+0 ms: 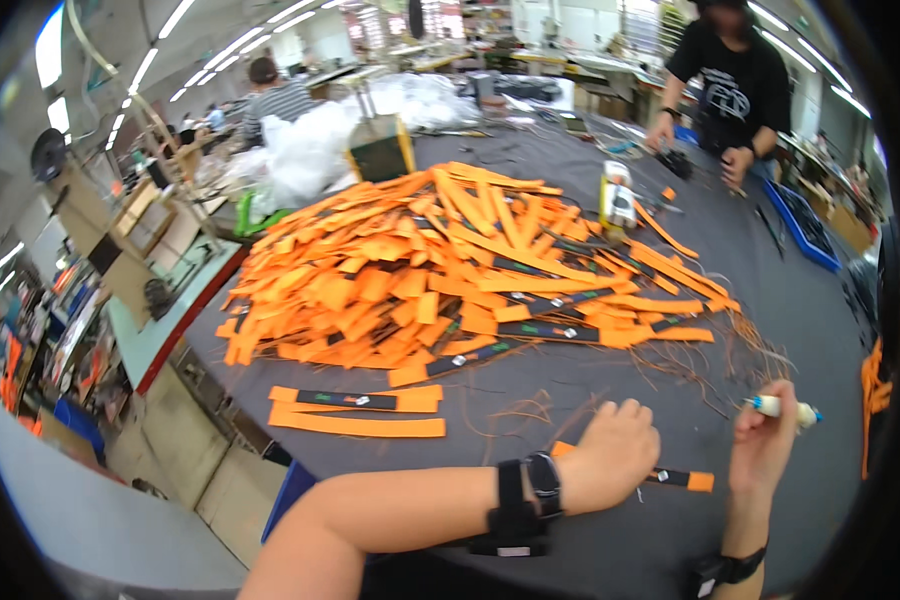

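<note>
My left hand [610, 455] is closed over an orange-and-black fabric strip [688, 480] lying on the dark cloth-covered table; the strip's ends show on both sides of the hand, while its middle is hidden. Raised to the right of it, my right hand [755, 450] grips a small cream-coloured tube with blue ends [782, 408] between thumb and fingers. I cannot make out what kind of tool the tube is. Left of my left hand lie two overlapping strips [360, 427], one with a black middle section.
A large heap of orange strips [370, 280] covers the table's middle. Loose threads [690, 370] trail from its right side. Beyond it stand a white-and-yellow bottle [618, 195] and a blue tray [802, 225]. Across the table, a person in black [735, 90] handles something dark.
</note>
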Demonstrator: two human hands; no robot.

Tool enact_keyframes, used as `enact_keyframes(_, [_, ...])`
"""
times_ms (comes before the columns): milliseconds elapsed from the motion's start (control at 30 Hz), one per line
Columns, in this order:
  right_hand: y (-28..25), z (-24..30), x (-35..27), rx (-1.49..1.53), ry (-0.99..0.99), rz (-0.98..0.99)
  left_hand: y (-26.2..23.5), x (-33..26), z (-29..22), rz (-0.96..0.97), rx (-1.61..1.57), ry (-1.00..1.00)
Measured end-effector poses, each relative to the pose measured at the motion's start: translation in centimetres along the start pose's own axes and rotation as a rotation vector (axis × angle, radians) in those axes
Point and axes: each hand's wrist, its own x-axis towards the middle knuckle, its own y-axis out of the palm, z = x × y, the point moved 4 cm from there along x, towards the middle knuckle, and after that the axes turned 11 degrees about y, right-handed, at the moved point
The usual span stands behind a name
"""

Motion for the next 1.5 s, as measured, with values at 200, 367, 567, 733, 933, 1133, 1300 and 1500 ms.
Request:
enact_keyframes(200, [-2.3, 2.2, 2.2, 0.174, -0.027, -0.056, -3.0, -0.7, -3.8, -0.045, 0.116, 0.075])
enact_keyframes(367, [-3.3, 2.5, 3.1, 0.180, -0.027, -0.131, -11.8, -6.8, -3.2, -0.107, 0.117, -0.008])
enact_keyframes(567, [-3.0, 0.9, 2.4, 0.143, 0.039, -0.115, -18.9, -21.0, 4.4, -0.106, 0.120, -0.652])
enact_keyframes(733, [-2.9, -0.7, 2.9, 0.090, 0.056, -0.125, -17.7, -26.3, 6.0, 0.157, 0.086, -0.773])
enact_keyframes(933, [-5.4, -2.3, 3.8, 0.040, 0.102, -0.101, -17.2, -26.4, 8.3, 0.331, -0.089, -0.797])
enact_keyframes(1133, [-4.6, -2.9, 3.6, -0.002, 0.113, -0.159, -16.8, -26.7, 7.7, 0.263, -0.071, -0.803])
enact_keyframes(1300, [-4.9, -2.9, 3.6, -0.032, 0.116, -0.215, -17.4, -27.5, 5.6, -0.035, 0.097, -0.663])
enact_keyframes(1500, [-8.1, -2.8, 5.8, -0.076, 0.146, -0.133, -21.7, -34.8, -0.6, -0.509, 0.346, -0.979])
